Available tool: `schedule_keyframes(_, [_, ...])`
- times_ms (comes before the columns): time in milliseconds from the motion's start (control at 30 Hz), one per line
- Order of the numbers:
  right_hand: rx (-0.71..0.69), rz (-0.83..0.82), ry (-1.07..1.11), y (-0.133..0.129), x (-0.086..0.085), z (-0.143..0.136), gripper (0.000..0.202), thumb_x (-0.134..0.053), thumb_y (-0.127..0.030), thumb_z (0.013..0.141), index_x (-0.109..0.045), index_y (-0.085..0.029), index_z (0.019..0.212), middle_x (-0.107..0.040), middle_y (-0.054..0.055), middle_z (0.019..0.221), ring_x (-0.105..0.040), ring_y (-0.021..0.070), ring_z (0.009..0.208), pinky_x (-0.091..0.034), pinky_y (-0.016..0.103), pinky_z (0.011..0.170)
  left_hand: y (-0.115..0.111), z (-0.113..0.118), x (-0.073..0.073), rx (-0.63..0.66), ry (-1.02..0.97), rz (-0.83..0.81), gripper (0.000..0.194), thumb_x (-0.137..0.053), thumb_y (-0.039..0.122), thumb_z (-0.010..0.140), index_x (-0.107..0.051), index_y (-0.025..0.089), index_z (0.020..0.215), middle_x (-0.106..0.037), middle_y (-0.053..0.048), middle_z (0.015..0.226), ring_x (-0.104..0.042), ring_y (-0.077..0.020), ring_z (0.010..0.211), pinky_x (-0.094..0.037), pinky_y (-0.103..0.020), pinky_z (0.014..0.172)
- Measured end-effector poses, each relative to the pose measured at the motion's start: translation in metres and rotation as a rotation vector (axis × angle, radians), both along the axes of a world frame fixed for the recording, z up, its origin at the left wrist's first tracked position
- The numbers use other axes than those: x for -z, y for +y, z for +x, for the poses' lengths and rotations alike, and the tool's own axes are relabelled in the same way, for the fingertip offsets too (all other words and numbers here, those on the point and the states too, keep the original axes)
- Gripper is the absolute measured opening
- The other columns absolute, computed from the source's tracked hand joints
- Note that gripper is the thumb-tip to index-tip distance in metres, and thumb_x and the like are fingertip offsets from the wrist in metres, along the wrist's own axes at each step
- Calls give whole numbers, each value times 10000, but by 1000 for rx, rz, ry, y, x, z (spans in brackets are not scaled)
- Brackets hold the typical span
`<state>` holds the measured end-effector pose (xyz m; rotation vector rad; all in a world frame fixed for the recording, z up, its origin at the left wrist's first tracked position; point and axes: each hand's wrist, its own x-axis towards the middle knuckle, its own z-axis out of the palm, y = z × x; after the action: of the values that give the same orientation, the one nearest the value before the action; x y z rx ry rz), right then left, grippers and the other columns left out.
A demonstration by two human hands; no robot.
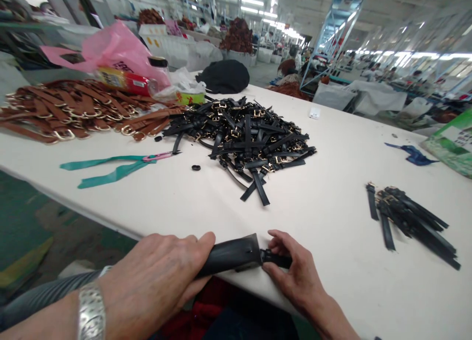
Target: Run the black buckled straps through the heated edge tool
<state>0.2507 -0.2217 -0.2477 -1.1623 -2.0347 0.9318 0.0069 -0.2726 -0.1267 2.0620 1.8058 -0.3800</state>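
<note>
My left hand, wearing a silver bracelet, is wrapped round a wide black piece. It is smooth, with a squared end; its exact kind is unclear. At that end, my right hand has its thumb and fingers closed on a small black strap, which meets or nearly meets the wide piece. Just ahead, a heap of black buckle straps with gold buckles lies on the white table. Another bunch of black straps is off to the right.
Brown buckle straps are piled at the left. Scissors with teal-wrapped handles lie nearer. Behind are a pink bag, a red jar and a black cap. Blue scraps and a green bag are at right.
</note>
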Motion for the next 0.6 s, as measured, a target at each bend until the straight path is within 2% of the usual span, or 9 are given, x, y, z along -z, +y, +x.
schedule_keyframes(133, [20, -5, 2, 2, -3, 1, 492, -632, -144, 705, -531, -214, 1182, -632, 27, 945, -591, 151, 789, -522, 294, 749, 17, 23, -5, 60, -13, 53, 170, -476, 274, 879, -575, 205, 1000, -717, -89, 848, -692, -292, 762, -500, -382, 646])
schedule_keyframes(233, [34, -6, -15, 1, -6, 1, 571, -636, -106, 672, -508, -214, 1218, -620, 32, 984, -583, 162, 831, -512, 301, 769, 25, 25, 1, 71, -46, 87, 174, -485, 272, 864, -573, 196, 993, -723, -99, 853, -693, -316, 773, -511, -403, 642])
schedule_keyframes(333, [13, -11, -6, 0, -8, 2, 536, -618, -79, 663, -530, -214, 1174, -611, 28, 970, -579, 163, 838, -506, 301, 775, 21, 12, 9, 26, -48, 100, 177, -485, 302, 860, -566, 215, 993, -723, -84, 848, -693, -326, 770, -511, -419, 644])
schedule_keyframes(433, [-18, -12, 3, 0, -8, 2, 374, -619, -82, 671, -598, -202, 1025, -586, 52, 1028, -581, 171, 882, -506, 295, 781, 9, -6, 14, -35, -37, 100, 174, -468, 342, 867, -568, 242, 969, -720, -62, 824, -693, -324, 761, -503, -424, 651])
schedule_keyframes(600, [-22, 20, -76, -1, -9, 3, 224, -644, -110, 701, -656, -197, 908, -547, 80, 1115, -587, 197, 965, -496, 308, 828, -9, -26, 18, -121, -15, 58, 268, -422, 408, 878, -596, 235, 987, -721, -96, 846, -690, -337, 785, -491, -445, 678])
